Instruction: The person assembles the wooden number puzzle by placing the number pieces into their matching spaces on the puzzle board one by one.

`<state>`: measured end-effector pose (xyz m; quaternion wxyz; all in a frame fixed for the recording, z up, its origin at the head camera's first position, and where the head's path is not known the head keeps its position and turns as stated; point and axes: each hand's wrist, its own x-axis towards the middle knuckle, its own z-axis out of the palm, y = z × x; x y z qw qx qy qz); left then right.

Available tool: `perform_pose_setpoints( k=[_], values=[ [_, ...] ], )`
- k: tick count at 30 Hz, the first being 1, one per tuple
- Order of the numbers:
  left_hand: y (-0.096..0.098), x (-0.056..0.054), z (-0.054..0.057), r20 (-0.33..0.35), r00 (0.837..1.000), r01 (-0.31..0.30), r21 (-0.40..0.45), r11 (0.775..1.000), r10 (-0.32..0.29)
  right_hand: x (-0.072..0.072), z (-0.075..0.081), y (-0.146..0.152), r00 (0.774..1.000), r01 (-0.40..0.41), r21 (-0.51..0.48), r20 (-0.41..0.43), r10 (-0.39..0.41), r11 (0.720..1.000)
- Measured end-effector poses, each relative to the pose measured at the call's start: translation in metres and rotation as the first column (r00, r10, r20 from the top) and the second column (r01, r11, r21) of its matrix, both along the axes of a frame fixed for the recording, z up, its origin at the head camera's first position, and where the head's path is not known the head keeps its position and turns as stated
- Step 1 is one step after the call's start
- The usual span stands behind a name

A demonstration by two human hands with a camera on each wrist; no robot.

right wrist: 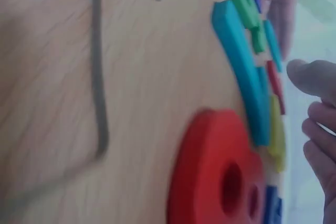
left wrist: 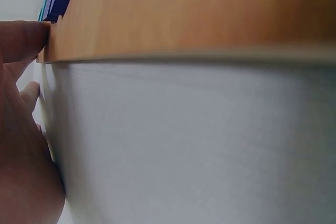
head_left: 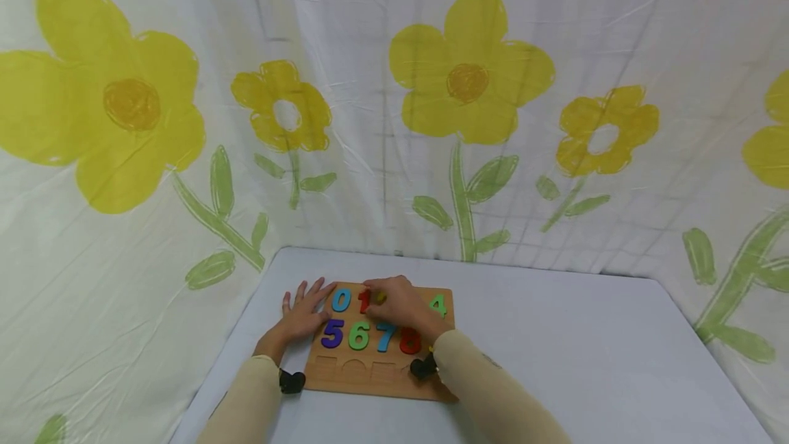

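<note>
A wooden number puzzle board (head_left: 370,381) lies on a light grey table (head_left: 585,348). It carries a blue 0 (head_left: 341,300), red 1 (head_left: 364,303), green 4 (head_left: 437,305), purple 5 (head_left: 332,333), green 6 (head_left: 359,336), blue 7 (head_left: 385,336) and red 8 (head_left: 409,342). My left hand (head_left: 302,317) lies flat with fingers spread against the board's left edge; its thumb (left wrist: 21,40) touches the board's corner (left wrist: 157,14). My right hand (head_left: 401,307) reaches over the top row, fingertips curled on a yellow piece (head_left: 380,298). The right wrist view shows the red 8 (right wrist: 210,166), blue 7 (right wrist: 241,66) and yellow piece (right wrist: 277,137).
A white cloth backdrop with yellow flowers (head_left: 468,88) hangs behind and around the table. Shape outlines are cut into the board's near row (head_left: 354,367). Black wrist cameras (head_left: 292,381) sit on both cream sleeves. Bare table stretches to the right of the board.
</note>
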<state>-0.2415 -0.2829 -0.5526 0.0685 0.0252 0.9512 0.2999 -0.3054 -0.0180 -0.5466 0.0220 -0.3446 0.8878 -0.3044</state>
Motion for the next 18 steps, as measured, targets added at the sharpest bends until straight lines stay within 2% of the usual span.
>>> perform_pose_setpoints(
  k=[4, 7, 12, 15, 18],
  values=[
    [-0.002, -0.002, -0.005, -0.007, 1.000, 0.000, 0.004, 1.000, 0.000, 0.004, 0.011, 0.023, 0.999, 0.034, -0.027, -0.011, -0.034, 0.999],
    [-0.004, -0.003, -0.013, -0.017, 1.000, 0.002, 0.009, 1.000, -0.002, 0.010, 0.022, 0.049, 0.997, 0.080, -0.066, 0.011, -0.079, 0.995],
    [-0.005, -0.007, -0.020, -0.024, 1.000, 0.002, 0.027, 1.000, -0.001, 0.025, 0.037, 0.100, 0.985, 0.172, -0.167, 0.025, -0.170, 0.971],
    [-0.003, -0.004, -0.009, -0.009, 1.000, 0.005, 0.035, 0.999, -0.005, 0.033, 0.043, 0.130, 0.979, 0.197, -0.187, -0.016, -0.203, 0.963],
    [-0.004, -0.001, 0.001, -0.028, 1.000, 0.013, 0.028, 1.000, -0.013, 0.040, 0.048, 0.159, 0.969, 0.222, -0.191, -0.067, -0.238, 0.956]
  ],
)
